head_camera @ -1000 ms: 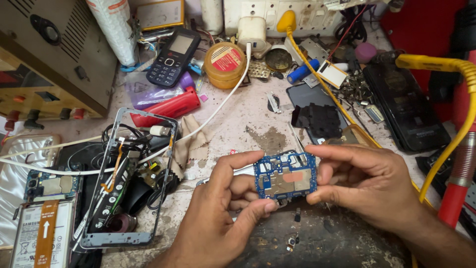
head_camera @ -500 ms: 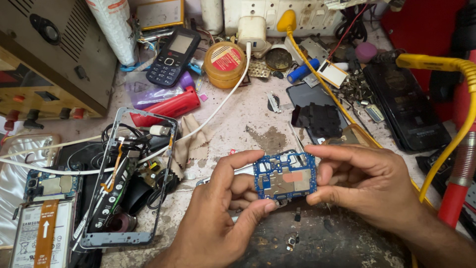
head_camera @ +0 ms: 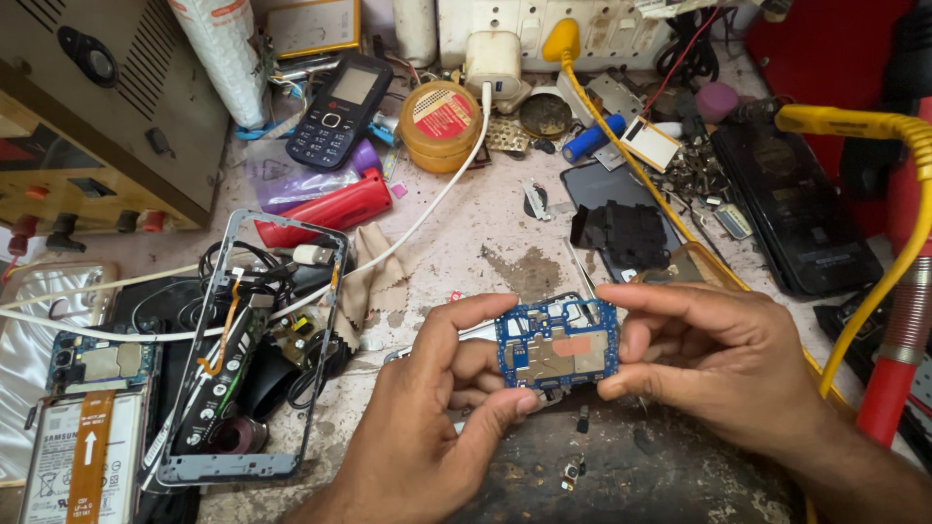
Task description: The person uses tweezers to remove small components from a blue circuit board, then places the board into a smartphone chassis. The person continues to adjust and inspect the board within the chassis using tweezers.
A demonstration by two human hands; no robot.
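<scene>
Count: one board, two hands, one frame left of them, one keypad phone beyond.
Left hand: pinches board's left edge, thumb under, finger over.
Board: between both hands, above the table; small, blue, metal shields, orange patch.
Right hand: clamps board's right edge.

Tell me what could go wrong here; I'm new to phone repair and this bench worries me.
The blue circuit board is pinched only at its edges by the left hand and right hand, so it could slip or flex. Tiny loose parts lie right below on the dark mat and could be knocked away.
</scene>
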